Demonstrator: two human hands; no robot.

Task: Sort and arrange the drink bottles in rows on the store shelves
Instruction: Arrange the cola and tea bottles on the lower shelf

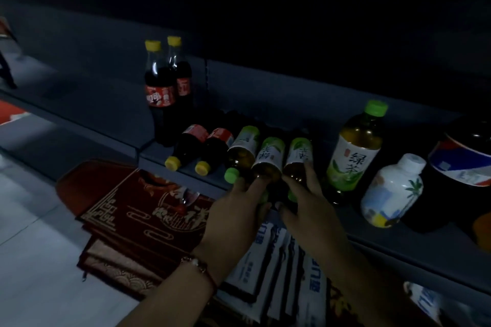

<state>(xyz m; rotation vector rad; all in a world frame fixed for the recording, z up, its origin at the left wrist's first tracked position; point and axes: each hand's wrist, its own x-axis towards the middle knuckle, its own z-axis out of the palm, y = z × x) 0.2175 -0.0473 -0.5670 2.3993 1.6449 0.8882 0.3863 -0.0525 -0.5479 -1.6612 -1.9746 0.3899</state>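
Two cola bottles (pixel 159 82) with yellow caps stand upright at the back of the grey shelf (pixel 372 223). Two more cola bottles (pixel 191 146) lie on their sides with caps toward me. Beside them lie three green tea bottles. The leftmost one (pixel 243 150) lies free. My left hand (pixel 236 210) grips the neck of the middle one (pixel 268 159). My right hand (pixel 308 199) grips the neck of the right one (pixel 299 158). A taller green tea bottle (pixel 354 146) stands upright to the right.
A white bottle with a palm-tree print (pixel 390 191) and a large dark bottle with a red, white and blue label (pixel 462 164) stand at the right. Below the shelf edge lie red patterned boxes (pixel 140 220) and white and blue packets (pixel 268 268). Pale floor is at the left.
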